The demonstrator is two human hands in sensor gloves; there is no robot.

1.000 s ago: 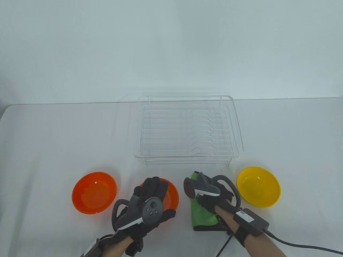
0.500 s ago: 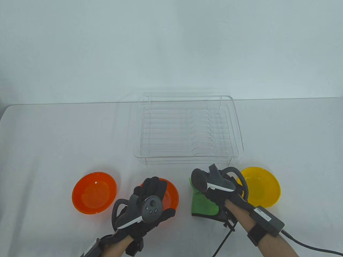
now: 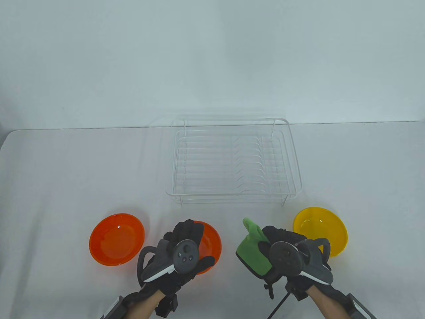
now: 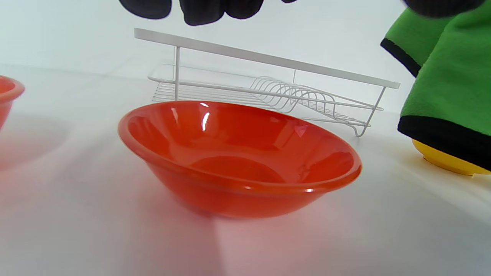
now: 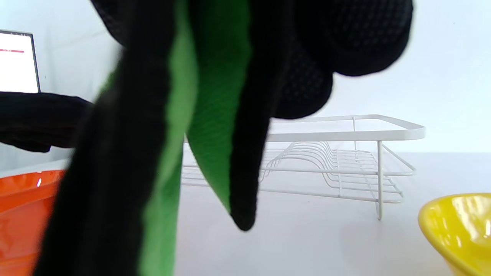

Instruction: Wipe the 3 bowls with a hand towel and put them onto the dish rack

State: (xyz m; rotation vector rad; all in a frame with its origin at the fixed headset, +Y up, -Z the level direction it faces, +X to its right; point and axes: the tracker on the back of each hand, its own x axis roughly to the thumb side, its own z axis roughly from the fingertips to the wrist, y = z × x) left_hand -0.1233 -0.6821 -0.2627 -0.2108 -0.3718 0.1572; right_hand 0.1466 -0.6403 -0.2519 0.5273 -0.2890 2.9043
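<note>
The right hand point(image 3: 282, 252) is nearest to the camera. Its fingers are curled around the green towel point(image 3: 254, 251) and hold it up from the table point(image 3: 66, 172); in the right wrist view the cloth hangs down in folds, free of the surface. The left hand point(image 3: 181, 249) is level with it, to the left. It hovers over the near edge of the middle bowl point(image 3: 211, 241), fingers quite straight and together, holding nothing; in the left wrist view the fingertips point(image 4: 203, 11) are above the bowl and do not touch it.

The important relation: this orange bowl lies just left of the towel and under the left hand, so I judge the left hand is the one to take it, and the towel must travel left to reach inside it.

The other orange bowl point(image 3: 117, 239) stands further left, the yellow bowl point(image 3: 320, 231) just right of the right hand. Beyond them all, the rack point(image 3: 234, 159) stands with nothing in it, its long side across the table.
</note>
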